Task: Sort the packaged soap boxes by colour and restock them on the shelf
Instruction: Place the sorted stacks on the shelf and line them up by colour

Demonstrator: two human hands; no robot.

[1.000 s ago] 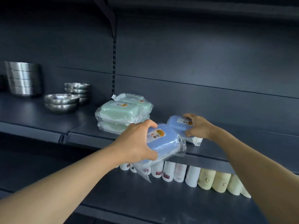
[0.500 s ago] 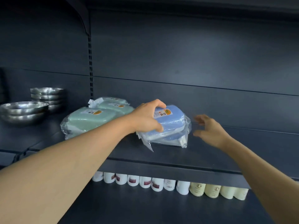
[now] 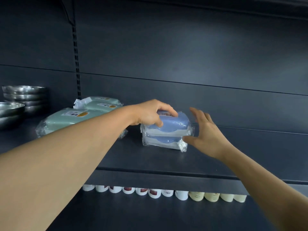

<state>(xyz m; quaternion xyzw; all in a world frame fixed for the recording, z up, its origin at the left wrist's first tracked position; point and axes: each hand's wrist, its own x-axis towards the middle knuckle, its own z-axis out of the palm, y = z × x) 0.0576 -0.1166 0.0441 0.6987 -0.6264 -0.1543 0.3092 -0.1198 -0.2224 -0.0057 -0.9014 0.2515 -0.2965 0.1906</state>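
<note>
Two blue soap boxes in clear wrap are stacked on the dark shelf point(image 3: 166, 162). My left hand point(image 3: 150, 114) grips the upper blue box point(image 3: 173, 124) from above, thumb on its front and fingers over its label. The lower blue box point(image 3: 161, 140) lies under it. My right hand point(image 3: 206, 130) is spread at the stack's right side, thumb near the lower box's wrap, fingers straight and holding nothing. Left of the stack lie green soap boxes point(image 3: 70, 119), with more green boxes point(image 3: 101, 104) behind them.
Stacked steel bowls point(image 3: 25, 97) and another steel bowl pile point(image 3: 10, 112) stand at the far left of the shelf. Under the shelf runs a row of white bottles point(image 3: 141, 191) and cream bottles point(image 3: 213, 196). A slotted upright point(image 3: 76, 64) divides the back panel.
My left hand has set the blue box down on the other blue box and pushed the stack back on the shelf. My right hand let go of the lower box and now hovers at the stack's right.
</note>
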